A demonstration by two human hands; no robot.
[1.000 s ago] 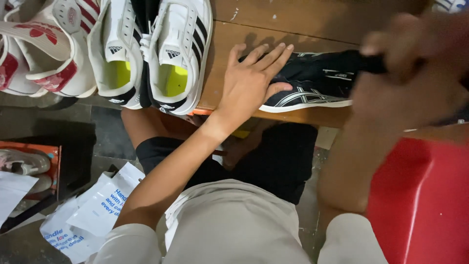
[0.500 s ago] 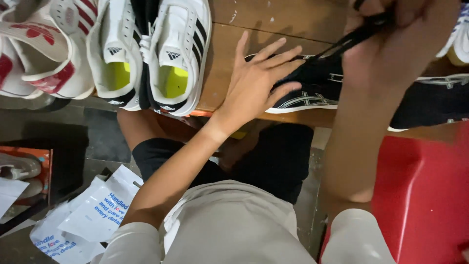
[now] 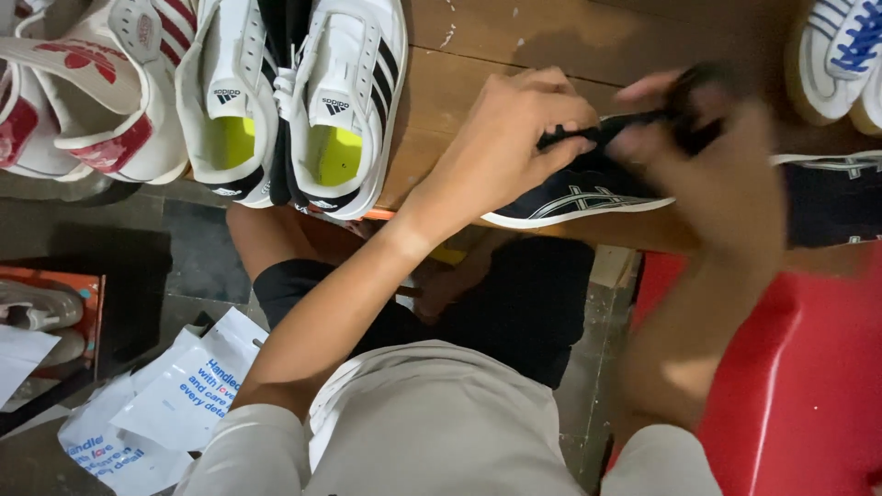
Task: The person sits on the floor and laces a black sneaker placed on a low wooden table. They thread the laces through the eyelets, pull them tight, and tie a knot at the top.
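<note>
I see my left hand (image 3: 501,152) with fingers (image 3: 560,115) pinched on the black shoe (image 3: 588,188)'s lace; my blurred right hand (image 3: 707,138) grips it too, on the worktop (image 3: 551,37).

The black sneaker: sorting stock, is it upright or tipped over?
Upright: the black sneaker rests sole-down on the wooden table, its side stripes visible.

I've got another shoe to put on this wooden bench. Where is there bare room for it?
Bare bench shows between the white shoes and the blue-laced shoe, behind the hands. The left end is crowded with white pairs and a red-and-white shoe. The front edge holds the black shoe under the left hand and the blurred right hand.
</note>
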